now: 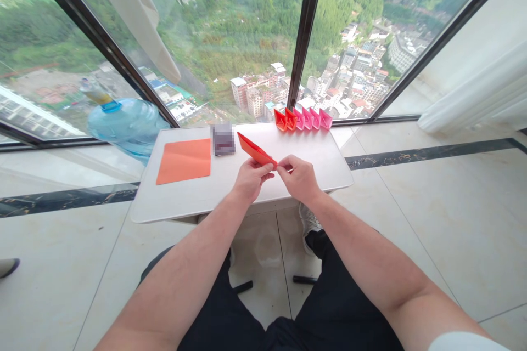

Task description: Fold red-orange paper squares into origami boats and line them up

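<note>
Bright window daylight, wide-angle edge distortion

Small white counter [230, 192]
Flat orange sheet [184, 160] at left, a blurred object [223, 138] just beside it, a row of folded paper pieces [303, 119] along the far edge

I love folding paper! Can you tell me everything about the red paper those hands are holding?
The red paper is folded into a long, narrow shape with sharp creases and a pointed far end. It looks thin and bright orange-red. It is held slanted over the white table, far end pointing away and left. The left hand and the right hand both pinch its near end with their fingers.
</note>
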Demonstrator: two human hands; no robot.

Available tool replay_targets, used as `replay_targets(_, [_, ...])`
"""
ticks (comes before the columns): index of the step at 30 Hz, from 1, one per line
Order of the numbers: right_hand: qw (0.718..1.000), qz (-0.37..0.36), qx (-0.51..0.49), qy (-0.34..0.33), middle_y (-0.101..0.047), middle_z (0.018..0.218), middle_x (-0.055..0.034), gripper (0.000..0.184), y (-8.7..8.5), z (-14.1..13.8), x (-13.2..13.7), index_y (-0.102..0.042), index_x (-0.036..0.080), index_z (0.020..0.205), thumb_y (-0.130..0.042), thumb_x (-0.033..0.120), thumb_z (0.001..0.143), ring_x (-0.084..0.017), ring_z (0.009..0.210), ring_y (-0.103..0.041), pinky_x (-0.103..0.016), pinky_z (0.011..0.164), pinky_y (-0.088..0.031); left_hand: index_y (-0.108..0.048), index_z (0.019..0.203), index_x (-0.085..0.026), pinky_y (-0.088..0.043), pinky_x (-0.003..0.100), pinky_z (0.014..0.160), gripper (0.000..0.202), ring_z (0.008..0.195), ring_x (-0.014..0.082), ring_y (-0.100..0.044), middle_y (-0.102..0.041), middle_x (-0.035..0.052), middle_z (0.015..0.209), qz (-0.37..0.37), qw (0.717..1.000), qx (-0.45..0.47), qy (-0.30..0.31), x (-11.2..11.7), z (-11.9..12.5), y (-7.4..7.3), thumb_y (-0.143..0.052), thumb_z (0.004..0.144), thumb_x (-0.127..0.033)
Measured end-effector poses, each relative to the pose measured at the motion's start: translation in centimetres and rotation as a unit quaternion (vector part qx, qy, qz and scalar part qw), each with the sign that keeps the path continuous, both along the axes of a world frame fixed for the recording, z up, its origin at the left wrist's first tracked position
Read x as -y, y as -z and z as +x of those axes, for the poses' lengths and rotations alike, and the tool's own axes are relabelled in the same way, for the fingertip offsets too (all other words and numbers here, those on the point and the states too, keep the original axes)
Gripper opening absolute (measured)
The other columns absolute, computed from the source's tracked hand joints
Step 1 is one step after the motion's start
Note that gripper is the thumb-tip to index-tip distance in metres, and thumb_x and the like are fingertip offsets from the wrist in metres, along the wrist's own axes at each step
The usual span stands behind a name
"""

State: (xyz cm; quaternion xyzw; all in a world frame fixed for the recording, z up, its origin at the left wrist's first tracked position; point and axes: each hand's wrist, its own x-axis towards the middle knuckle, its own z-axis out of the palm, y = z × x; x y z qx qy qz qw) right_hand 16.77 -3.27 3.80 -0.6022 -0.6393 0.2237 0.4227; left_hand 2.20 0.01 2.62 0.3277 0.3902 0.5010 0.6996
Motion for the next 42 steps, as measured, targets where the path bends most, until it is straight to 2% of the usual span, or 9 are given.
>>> replay_targets(3, [1.000,-0.012,-0.023,0.009,-0.074,0.080,-0.0007,0.007,-0.30,0.07,-0.03,-0.068,0.021,0.082,-0.061,0.024,0.083,-0.016,0.076,-0.067,-0.028,0.075,-0.051,-0.070,0.078,-0.015,-0.051,0.030,0.067,0.026,0.076,0.0171,-0.067,-0.072,0.0054,0.080,0.013,1.000,-0.013,-0.012,0.10,0.14,0.07,-0.088,0.058,-0.019])
replay_targets(8, [0.998,-0.018,-0.063,0.019,-0.074,0.079,-0.0010,0.006,-0.63,0.03,-0.11,-0.068,0.020,0.079,-0.064,0.025,0.080,-0.016,0.074,-0.068,-0.028,0.074,-0.052,-0.072,0.078,-0.015,-0.053,0.031,0.069,0.027,0.077,0.0176,-0.067,-0.073,0.0060,0.082,0.019,1.000,-0.005,-0.017,0.25,0.22,0.09,-0.089,0.058,-0.020])
replay_targets(19, [0.994,0.052,-0.094,0.015,-0.074,0.079,0.0003,0.007,-0.14,-0.27,0.15,-0.071,0.022,0.083,-0.065,0.025,0.080,-0.016,0.071,-0.068,-0.029,0.071,-0.055,-0.070,0.076,-0.013,-0.052,0.028,0.067,0.028,0.071,0.0149,-0.066,-0.070,0.0028,0.074,0.017,0.999,0.008,-0.031,0.57,0.55,-0.11,-0.089,0.057,-0.020])
replay_targets(23, [0.990,0.035,-0.136,0.007,-0.074,0.078,0.0002,0.017,-0.14,-0.38,0.00,-0.071,0.021,0.092,-0.065,0.024,0.077,-0.016,0.070,-0.068,-0.029,0.071,-0.056,-0.070,0.081,-0.016,-0.050,0.025,0.067,0.032,0.070,0.0108,-0.064,-0.069,-0.0012,0.076,0.003,0.997,0.058,-0.042,0.62,0.56,-0.15,-0.089,0.055,-0.017])
replay_targets(26, [0.988,0.009,-0.152,0.010,-0.074,0.078,-0.0007,0.020,-0.28,-0.36,-0.12,-0.071,0.020,0.093,-0.066,0.025,0.074,-0.016,0.070,-0.068,-0.029,0.071,-0.056,-0.069,0.078,-0.016,-0.048,0.024,0.068,0.030,0.070,0.0099,-0.062,-0.068,-0.0013,0.075,0.015,0.997,0.058,-0.044,0.57,0.61,-0.12,-0.088,0.055,-0.016])
replay_targets(31, [0.991,-0.035,-0.129,-0.001,-0.072,0.068,-0.0009,0.012,-0.79,-0.07,-0.07,-0.071,0.019,0.076,-0.067,0.030,0.077,-0.016,0.064,-0.066,-0.027,0.064,-0.052,-0.069,0.073,-0.016,-0.044,0.024,0.063,0.025,0.065,0.0098,-0.058,-0.066,-0.0011,0.069,0.042,0.998,0.024,-0.044,0.32,0.64,0.08,-0.087,0.056,-0.017])
replay_targets(34, [0.995,-0.048,-0.093,0.010,-0.068,0.059,0.0013,0.013,-0.94,0.09,-0.04,-0.068,0.020,0.067,-0.066,0.029,0.077,-0.014,0.056,-0.060,-0.026,0.058,-0.046,-0.069,0.076,-0.017,-0.043,0.023,0.061,0.027,0.067,0.0099,-0.059,-0.067,-0.0009,0.074,0.032,0.998,0.029,-0.055,0.13,0.45,0.01,-0.087,0.057,-0.019])
replay_targets(37, [0.998,-0.033,-0.038,0.031,-0.066,0.059,0.0020,0.013,-0.87,0.15,-0.04,-0.066,0.020,0.066,-0.065,0.027,0.077,-0.013,0.054,-0.057,-0.026,0.057,-0.043,-0.067,0.085,-0.018,-0.045,0.023,0.061,0.033,0.074,0.0119,-0.063,-0.068,-0.0005,0.081,0.023,0.998,0.026,-0.053,0.05,0.20,-0.26,-0.087,0.059,-0.024])
replay_targets(42, [0.996,-0.021,0.071,0.054,-0.068,0.063,0.0001,0.016,-0.73,0.17,0.08,-0.067,0.022,0.068,-0.060,0.028,0.081,-0.015,0.059,-0.059,-0.027,0.060,-0.042,-0.057,0.101,-0.022,-0.056,0.034,0.072,0.043,0.087,0.0201,-0.070,-0.070,0.0036,0.099,0.012,0.997,0.021,-0.071,0.02,0.06,-0.70,-0.082,0.070,-0.036])
